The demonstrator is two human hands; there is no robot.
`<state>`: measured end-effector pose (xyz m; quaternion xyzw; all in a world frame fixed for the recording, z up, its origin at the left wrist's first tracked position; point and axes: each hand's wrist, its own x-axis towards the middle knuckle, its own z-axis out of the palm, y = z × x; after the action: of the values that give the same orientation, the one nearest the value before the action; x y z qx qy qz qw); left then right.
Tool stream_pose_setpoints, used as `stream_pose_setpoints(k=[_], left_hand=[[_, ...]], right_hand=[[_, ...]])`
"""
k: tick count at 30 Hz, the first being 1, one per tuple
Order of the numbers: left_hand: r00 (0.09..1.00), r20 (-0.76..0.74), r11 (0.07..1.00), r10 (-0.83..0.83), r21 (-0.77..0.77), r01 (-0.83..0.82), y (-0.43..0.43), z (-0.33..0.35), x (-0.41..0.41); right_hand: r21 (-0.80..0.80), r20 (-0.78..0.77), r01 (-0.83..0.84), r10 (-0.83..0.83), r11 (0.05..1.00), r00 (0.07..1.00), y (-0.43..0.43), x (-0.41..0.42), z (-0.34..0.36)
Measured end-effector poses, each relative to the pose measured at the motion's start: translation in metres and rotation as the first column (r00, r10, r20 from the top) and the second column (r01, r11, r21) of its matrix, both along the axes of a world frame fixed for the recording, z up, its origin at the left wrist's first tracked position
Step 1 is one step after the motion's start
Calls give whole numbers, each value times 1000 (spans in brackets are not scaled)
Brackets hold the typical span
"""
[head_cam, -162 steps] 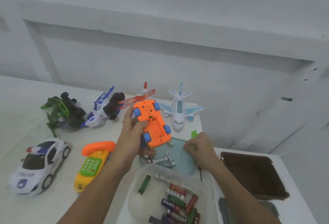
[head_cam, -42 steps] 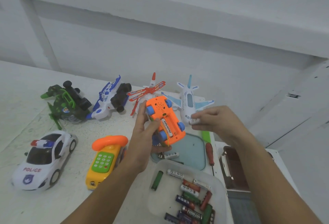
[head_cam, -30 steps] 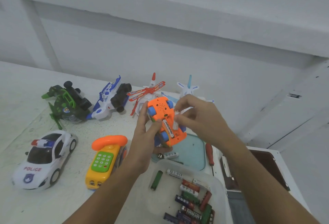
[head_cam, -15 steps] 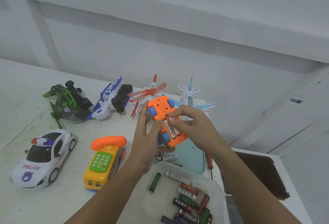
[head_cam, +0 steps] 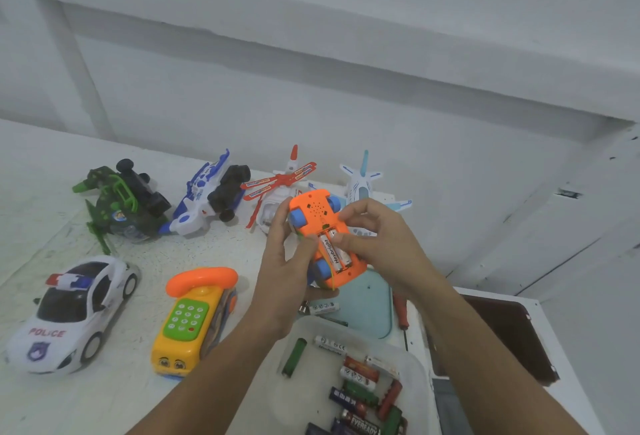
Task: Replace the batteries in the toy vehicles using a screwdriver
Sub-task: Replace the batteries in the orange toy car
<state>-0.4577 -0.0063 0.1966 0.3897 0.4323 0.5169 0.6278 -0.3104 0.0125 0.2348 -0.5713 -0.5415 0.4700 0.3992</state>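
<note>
My left hand (head_cam: 282,272) holds an orange toy car (head_cam: 313,208) with blue wheels upside down above the table. Its battery bay is uncovered and two white batteries (head_cam: 333,253) lie in it side by side. My right hand (head_cam: 377,244) touches the car from the right, with thumb and forefinger pressing on the right-hand battery. A red-handled screwdriver (head_cam: 401,310) lies on the table under my right forearm, mostly hidden. A clear tub (head_cam: 420,370) near the front holds several loose batteries.
On the table stand a police car (head_cam: 74,313), a yellow toy phone (head_cam: 194,320), a green vehicle (head_cam: 126,206), a blue-white vehicle (head_cam: 207,199), a helicopter (head_cam: 277,192) and an airplane (head_cam: 362,185). A teal lid (head_cam: 367,306) with one loose battery (head_cam: 320,307) lies under the car. A brown tray (head_cam: 509,337) sits right.
My right hand left the screwdriver on the table, came from beside the airplane to the car's underside and now presses a second battery into the bay. My left hand kept holding the car.
</note>
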Motion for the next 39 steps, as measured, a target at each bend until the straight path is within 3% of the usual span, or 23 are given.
stream_pose_setpoints(k=[2,3,5,7,9,11,13,16,23,27,30,34,39], left_hand=[[1000,-14,1000,-5,5,5,4,0,-1],[1000,-13,1000,-9,8,9,5,0,-1],[1000,-6,1000,-11,9,11,6,0,-2],[1000,11,1000,-11,-1,11,6,-2,-1],[1000,17,1000,-17,-12,17,5,-5,1],[1000,16,1000,-19,-22,20,5,-6,3],[1000,14,999,-26,-24,26,4,-6,4],[1000,3,999,-26,-43,26,4,-5,4],[999,-18,998,-46,-33,45,2,-6,5],[998,-26,998,-59,-38,58,0,-4,5],[998,-14,997,-68,-28,68,0,-6,6],[997,-3,996,-79,-48,79,1,-9,7],[996,-22,995,-87,-42,86,0,-9,7]], right_hand=[[-121,-232,-69,39,990,972,4,17,5],[-164,-311,-37,-16,986,950,8,29,5],[-197,-294,166,-220,966,930,18,54,-4],[-119,85,367,-359,923,930,27,81,-25],[-72,506,364,-281,928,816,33,102,-47],[-185,623,299,-124,936,772,33,110,-63],[-281,575,247,-44,928,817,31,107,-71],[-268,564,186,-2,945,826,29,103,-77],[-256,488,212,-63,943,870,35,109,-85],[-165,367,218,-145,962,919,28,113,-72],[-31,168,204,-196,979,966,22,106,-41],[136,-27,19,-16,990,1000,12,76,5],[154,97,-263,251,952,963,3,42,16]])
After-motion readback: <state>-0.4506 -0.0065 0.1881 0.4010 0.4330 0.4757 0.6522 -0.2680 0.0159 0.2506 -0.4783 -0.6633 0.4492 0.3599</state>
